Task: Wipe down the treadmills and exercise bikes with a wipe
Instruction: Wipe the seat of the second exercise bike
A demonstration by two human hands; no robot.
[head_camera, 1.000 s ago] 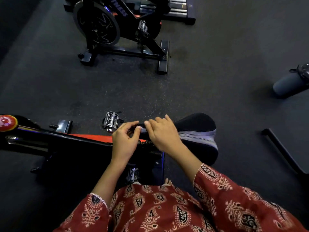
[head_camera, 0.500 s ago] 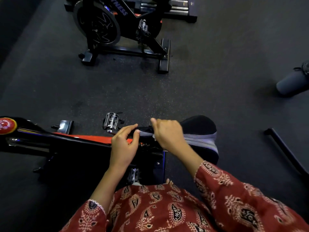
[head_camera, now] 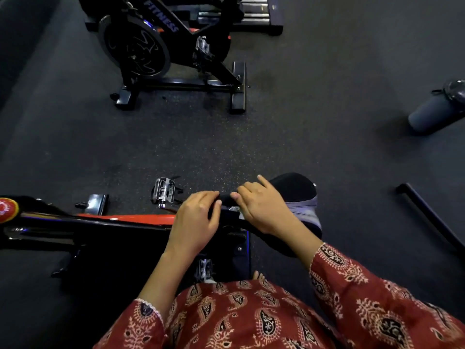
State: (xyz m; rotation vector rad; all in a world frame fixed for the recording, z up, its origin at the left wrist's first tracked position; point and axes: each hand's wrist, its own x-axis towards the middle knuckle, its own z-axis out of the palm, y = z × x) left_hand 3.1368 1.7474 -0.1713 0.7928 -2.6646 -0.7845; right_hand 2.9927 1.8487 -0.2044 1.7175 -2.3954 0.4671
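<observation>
The near exercise bike [head_camera: 100,226] is cut off at the left edge, and the marking on its red knob [head_camera: 6,210] is too small to read. The far bike [head_camera: 141,49] shows "FITNESS" on its frame. The left hand [head_camera: 195,222] curls its fingers around the nose of the saddle [head_camera: 294,190], and the right hand [head_camera: 264,210] curls over the wipe [head_camera: 234,209] there, mostly hidden, only a pale scrap showing.
</observation>
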